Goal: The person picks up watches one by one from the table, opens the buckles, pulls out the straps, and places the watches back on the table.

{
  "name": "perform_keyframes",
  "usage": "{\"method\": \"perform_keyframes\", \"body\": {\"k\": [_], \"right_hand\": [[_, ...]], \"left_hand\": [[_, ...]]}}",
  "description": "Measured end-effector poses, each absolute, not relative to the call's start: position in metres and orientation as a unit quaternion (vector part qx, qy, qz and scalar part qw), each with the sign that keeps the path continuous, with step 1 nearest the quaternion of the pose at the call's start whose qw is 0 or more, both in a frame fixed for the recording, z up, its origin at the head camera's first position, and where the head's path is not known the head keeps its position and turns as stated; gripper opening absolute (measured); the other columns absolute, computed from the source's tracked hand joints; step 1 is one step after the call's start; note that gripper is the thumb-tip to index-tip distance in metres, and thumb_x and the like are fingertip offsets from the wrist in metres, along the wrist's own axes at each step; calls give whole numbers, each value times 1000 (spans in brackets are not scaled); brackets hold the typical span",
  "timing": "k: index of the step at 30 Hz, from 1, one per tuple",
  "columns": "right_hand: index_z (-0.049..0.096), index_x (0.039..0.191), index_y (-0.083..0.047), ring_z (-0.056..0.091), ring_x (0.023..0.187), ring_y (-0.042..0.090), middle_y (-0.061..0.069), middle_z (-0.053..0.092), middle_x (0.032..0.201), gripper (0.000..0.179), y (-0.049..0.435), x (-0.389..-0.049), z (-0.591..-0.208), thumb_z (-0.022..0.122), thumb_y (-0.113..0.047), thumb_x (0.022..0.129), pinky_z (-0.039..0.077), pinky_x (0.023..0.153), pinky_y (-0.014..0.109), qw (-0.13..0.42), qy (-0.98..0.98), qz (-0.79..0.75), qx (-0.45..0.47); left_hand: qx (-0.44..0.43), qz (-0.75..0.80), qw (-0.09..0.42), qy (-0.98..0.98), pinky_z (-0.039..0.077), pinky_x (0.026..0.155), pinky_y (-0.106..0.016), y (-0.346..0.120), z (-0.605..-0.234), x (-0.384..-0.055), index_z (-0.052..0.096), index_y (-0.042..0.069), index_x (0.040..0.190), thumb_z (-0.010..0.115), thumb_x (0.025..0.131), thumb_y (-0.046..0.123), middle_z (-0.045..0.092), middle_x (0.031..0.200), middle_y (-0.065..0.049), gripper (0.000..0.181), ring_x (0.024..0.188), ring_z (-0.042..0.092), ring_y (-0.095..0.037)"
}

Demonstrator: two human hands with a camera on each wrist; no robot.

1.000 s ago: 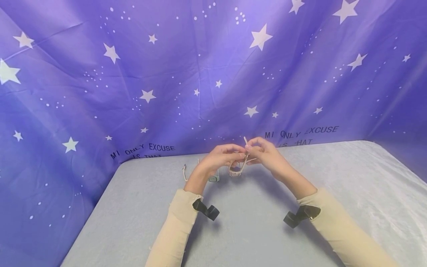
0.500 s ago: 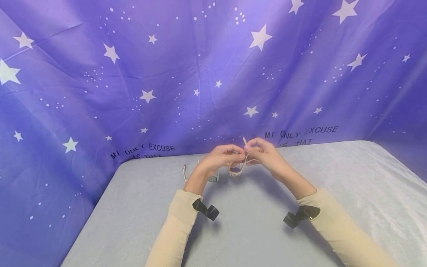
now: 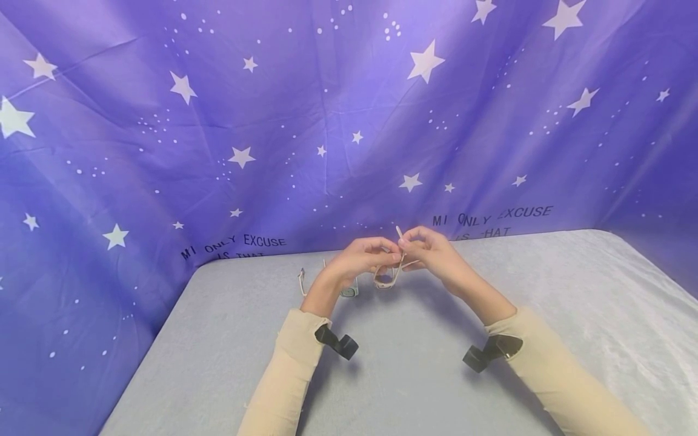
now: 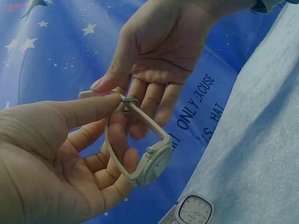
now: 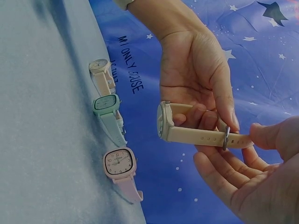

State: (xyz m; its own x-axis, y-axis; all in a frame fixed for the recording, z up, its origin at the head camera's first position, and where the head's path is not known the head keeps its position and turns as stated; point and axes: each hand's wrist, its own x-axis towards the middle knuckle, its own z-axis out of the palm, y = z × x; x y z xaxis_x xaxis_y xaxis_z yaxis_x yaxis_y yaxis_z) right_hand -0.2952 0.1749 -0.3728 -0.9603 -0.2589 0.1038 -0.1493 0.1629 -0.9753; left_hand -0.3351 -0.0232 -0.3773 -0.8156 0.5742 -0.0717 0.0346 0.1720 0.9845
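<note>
A cream wristwatch (image 4: 158,163) with a round case is held up between both hands, its strap fastened into a loop. The left hand (image 3: 362,259) pinches the strap beside the metal buckle (image 4: 130,101), thumb on top, other fingers curled inside and under the loop. At the strap's free end (image 5: 240,141), the right hand (image 3: 433,251) grips the tip between thumb and forefinger. The strap passes through the buckle, with several holes showing along it in the right wrist view. The watch face is turned away from the hands.
Three more watches lie in a row on the grey cloth-covered table (image 3: 403,375): a pink square one (image 5: 119,163), a mint green one (image 5: 106,103) and a beige round one (image 5: 99,66). Behind the table hangs a purple-blue curtain (image 3: 349,109) with stars.
Both hands stay almost in place, still holding the cream watch. The strap's upright tip has shifted very slightly left and down.
</note>
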Motion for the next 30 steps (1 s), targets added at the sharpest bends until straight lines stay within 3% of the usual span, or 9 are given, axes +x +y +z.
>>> {"method": "perform_keyframes", "body": {"k": [9, 14, 22, 30], "right_hand": [[50, 122, 9, 73, 90, 14, 18, 76, 105, 31, 174, -295, -373, 56, -15, 104, 61, 92, 39, 48, 762, -632, -133], [51, 121, 9, 73, 90, 14, 17, 76, 105, 30, 174, -295, -374, 56, -15, 104, 61, 92, 39, 48, 762, -633, -131], [51, 122, 9, 73, 90, 15, 18, 76, 106, 30, 175, -295, -374, 56, -16, 104, 61, 93, 40, 49, 762, -633, -130], [51, 122, 8, 73, 90, 15, 20, 75, 108, 31, 174, -296, -375, 56, -17, 105, 61, 93, 42, 50, 763, -631, -133]], "left_hand": [[200, 607, 218, 738, 50, 75, -29, -23, -378, -335, 71, 8, 106, 72, 94, 16, 69, 85, 5, 14, 69, 55, -11], [195, 607, 218, 739, 51, 77, -29, -23, -378, -335, 71, 12, 101, 72, 93, 17, 69, 84, 5, 9, 73, 57, -12], [199, 603, 214, 742, 53, 77, -28, -22, -381, -337, 72, 14, 99, 69, 94, 19, 73, 96, 2, 8, 96, 65, -26], [202, 601, 214, 743, 53, 77, -28, -23, -381, -337, 71, 12, 100, 67, 96, 19, 73, 98, 0, 10, 90, 64, -19]]}}
